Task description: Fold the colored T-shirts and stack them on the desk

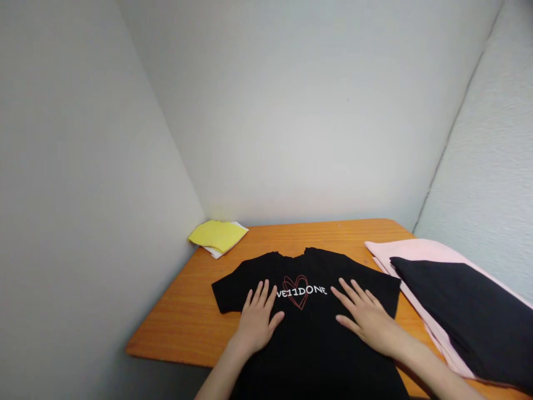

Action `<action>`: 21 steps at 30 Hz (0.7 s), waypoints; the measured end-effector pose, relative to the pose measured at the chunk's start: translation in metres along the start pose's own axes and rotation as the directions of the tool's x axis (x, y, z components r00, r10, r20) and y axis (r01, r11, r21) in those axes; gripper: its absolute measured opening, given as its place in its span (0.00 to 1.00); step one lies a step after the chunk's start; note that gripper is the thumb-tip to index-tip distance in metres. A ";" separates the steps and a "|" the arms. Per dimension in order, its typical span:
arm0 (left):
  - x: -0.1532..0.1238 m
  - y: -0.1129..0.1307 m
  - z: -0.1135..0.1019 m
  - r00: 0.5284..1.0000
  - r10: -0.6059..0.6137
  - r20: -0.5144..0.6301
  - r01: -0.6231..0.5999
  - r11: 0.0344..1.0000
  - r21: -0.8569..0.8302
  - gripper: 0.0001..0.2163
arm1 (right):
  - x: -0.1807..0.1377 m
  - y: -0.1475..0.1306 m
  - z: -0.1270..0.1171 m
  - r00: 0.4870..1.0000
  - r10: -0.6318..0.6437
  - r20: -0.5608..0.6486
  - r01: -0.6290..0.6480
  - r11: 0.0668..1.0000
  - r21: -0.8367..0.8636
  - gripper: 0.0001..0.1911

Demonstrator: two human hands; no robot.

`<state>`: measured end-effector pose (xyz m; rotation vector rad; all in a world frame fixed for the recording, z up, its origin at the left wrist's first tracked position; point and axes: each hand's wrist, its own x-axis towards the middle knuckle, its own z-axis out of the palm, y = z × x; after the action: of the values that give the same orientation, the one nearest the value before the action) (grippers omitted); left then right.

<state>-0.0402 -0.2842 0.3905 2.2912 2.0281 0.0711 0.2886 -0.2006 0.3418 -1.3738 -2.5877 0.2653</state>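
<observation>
Across the chest of the black short-sleeved T-shirt (318, 333) we read one line of white lettering (312, 290): "VE11DONE". The opening character lies right at the fingertips of our left hand (256, 322), and only V-like strokes of it show, so we cannot tell whether we see it whole. After it we make out E, two numerals 1, then D, O, N and E, the last ending just beside our right hand (367, 318). Behind the line's first half we see a sketched red heart outline (296, 300).
</observation>
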 end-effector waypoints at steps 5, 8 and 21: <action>0.017 0.007 -0.039 0.995 0.039 -0.094 -0.051 0.990 -0.130 0.23 | 0.034 0.025 -0.044 0.995 0.036 0.094 -0.044 0.996 0.083 0.32; 0.008 0.044 -0.052 0.986 0.088 -0.141 -0.109 0.982 -0.155 0.22 | 0.065 0.053 -0.067 0.981 0.189 0.041 -0.189 0.982 0.008 0.28; -0.032 0.186 0.054 0.726 0.503 -0.469 -0.560 0.828 0.023 0.17 | 0.097 0.094 -0.065 0.883 0.462 0.079 -0.460 0.887 -0.050 0.11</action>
<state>0.1445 -0.3403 0.3545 2.8976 1.3488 0.8218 0.3268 -0.0641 0.3899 -2.0236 -2.2964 0.3650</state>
